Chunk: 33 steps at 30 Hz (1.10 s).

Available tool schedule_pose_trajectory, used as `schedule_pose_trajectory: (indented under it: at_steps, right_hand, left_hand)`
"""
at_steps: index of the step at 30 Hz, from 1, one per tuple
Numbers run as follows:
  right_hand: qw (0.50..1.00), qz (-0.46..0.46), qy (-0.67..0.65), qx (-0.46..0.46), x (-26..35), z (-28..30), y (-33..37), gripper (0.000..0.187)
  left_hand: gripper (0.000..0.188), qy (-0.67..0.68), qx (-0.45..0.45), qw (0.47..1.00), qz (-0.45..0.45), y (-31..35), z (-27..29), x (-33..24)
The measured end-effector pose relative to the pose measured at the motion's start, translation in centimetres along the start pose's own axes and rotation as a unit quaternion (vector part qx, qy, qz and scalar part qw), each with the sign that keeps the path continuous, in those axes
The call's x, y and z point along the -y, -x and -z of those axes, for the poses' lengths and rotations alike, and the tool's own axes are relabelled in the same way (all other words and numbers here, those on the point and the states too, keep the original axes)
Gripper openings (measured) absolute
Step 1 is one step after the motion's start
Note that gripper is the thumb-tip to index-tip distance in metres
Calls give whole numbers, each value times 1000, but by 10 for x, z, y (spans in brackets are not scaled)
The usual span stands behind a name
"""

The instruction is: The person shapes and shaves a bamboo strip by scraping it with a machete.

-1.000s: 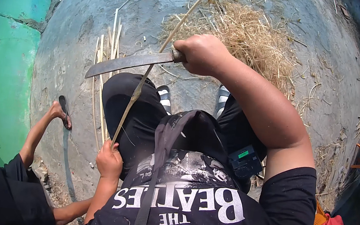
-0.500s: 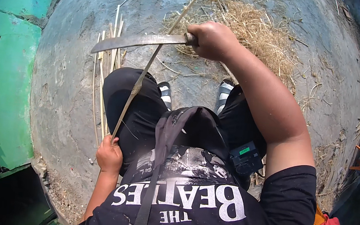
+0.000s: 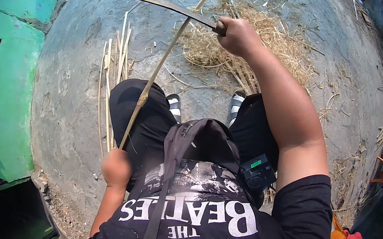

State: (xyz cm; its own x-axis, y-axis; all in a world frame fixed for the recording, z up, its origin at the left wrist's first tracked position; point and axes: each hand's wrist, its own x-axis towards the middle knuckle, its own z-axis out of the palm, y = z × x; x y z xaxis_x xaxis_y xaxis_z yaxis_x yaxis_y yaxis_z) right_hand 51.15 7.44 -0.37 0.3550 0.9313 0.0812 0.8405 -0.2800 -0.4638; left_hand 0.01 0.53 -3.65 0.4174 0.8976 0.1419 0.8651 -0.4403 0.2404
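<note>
Golden shavings [image 3: 281, 43] near machete [image 3: 177, 8] and strip [image 3: 160, 66]

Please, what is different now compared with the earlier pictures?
The right hand has moved the knife forward, farther along the pale strip. The other person at lower left has left the view. Nothing was taken hold of or let go. The left hand stays at the strip's lower end; the straw pile lies as before.

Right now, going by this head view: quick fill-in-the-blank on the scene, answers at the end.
1. The right hand grips the machete by its ____.
2. The hand at the lower end of the long strip is the person's ____ one.
3. The wall along the picture's left side is coloured ____.

Missing words: handle; left; green.
</note>
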Motion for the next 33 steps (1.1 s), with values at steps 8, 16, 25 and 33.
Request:
schedule_pose_trajectory:
  at_steps: [8, 16, 25, 33]
  right_hand:
    - [981, 169, 87, 24, 52, -4, 30, 10]
    - [999, -38, 12, -17, -7, 7, 3, 14]
    - [975, 199, 92, -32, 22, 5, 17, 9]
    - [997, 71, 35, -6, 8, 10, 16, 12]
  left_hand:
    - [20, 8, 19, 1000, 6, 6, 1, 4]
    - [19, 7, 24, 1000, 5, -1, 6, 0]
    - [21, 9, -7, 1000, -20, 4, -2, 9]
    - [27, 60, 71, 994, 48, 7, 43, 3]
